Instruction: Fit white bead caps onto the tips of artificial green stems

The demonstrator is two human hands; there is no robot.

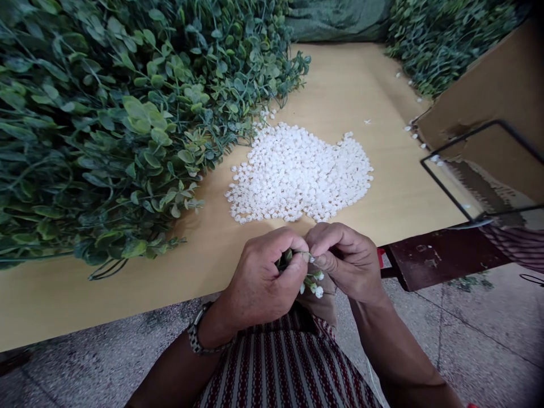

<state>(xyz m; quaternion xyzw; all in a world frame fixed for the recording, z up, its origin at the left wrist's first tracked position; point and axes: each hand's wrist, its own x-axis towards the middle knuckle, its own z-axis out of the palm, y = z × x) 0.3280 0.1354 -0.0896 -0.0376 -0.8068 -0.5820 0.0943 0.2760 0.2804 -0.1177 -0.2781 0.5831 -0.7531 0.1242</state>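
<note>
My left hand (261, 277) is closed round a small green sprig (312, 281) that carries a few tiny white buds. My right hand (346, 258) pinches the sprig's tip with thumb and forefinger; a small white bud may be in the pinch, I cannot be sure. Both hands meet just past the near edge of the tan table (382, 192), above my striped lap. A flat pile of small white buds (300, 173) lies on the table right beyond my hands.
A big heap of green artificial foliage (110, 119) covers the table's left side, and more greenery (442, 39) lies at the back right. A cardboard box (497, 113) with a black wire frame (476, 170) stands at the right, beside a dark brown bench (442, 258).
</note>
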